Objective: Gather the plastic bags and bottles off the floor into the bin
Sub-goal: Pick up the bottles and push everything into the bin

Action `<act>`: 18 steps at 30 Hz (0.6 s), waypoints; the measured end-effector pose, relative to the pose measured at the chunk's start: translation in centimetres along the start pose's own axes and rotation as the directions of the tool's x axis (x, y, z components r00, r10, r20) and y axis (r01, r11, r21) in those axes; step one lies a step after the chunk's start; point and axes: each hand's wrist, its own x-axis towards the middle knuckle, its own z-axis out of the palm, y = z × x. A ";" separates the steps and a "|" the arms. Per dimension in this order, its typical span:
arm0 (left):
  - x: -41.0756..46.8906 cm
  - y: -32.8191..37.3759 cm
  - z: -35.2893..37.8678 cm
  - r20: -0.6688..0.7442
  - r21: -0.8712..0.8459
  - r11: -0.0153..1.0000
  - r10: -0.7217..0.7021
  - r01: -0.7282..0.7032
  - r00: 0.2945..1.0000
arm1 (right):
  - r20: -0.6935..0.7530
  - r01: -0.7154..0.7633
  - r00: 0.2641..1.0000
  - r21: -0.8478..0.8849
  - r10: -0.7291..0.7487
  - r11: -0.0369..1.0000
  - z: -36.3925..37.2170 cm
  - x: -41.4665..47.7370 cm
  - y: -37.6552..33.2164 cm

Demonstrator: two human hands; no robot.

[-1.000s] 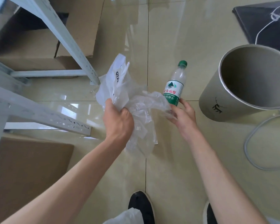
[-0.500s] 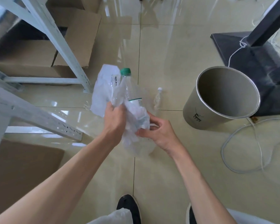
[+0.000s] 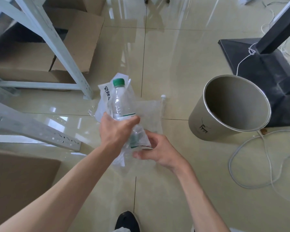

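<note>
My left hand [image 3: 115,132] is shut around a bunch of clear plastic bags [image 3: 105,104] together with a clear bottle with a green cap [image 3: 119,97], held upright above the floor. My right hand [image 3: 155,151] sits just below and right of it, fingers curled at the bottle's lower end and the bags' hanging tail. Another small clear bottle with a white cap [image 3: 162,104] lies on the floor behind, partly veiled by the plastic. The grey round bin [image 3: 197,124] stands open and empty to the right.
White metal shelving [image 3: 62,52] with cardboard boxes [image 3: 80,39] fills the left. A black stand base [image 3: 264,64] is behind the bin, and white cables [image 3: 238,154] loop on the tiles at right. My black shoe [image 3: 127,221] is at the bottom.
The green-capped bottle went from my right hand into my left hand's grip with the bags. My right hand dropped to the bundle's lower end. The view pulled back and a small bottle on the floor appeared.
</note>
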 end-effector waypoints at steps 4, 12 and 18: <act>1.6 -1.5 -1.1 -0.032 -0.012 1.000 0.008 -0.008 0.999 | -0.310 -0.214 0.934 -0.082 0.179 0.973 -3.1 5.0 2.0; 3.6 -3.6 -1.3 -0.013 0.046 0.998 0.050 -0.049 0.999 | -0.596 -0.550 0.798 -0.658 0.091 0.515 -6.7 15.9 8.4; 3.7 -3.5 -1.3 0.045 0.024 0.997 0.066 -0.067 0.997 | -0.651 -0.685 0.719 -0.602 0.244 0.410 -7.5 16.7 11.1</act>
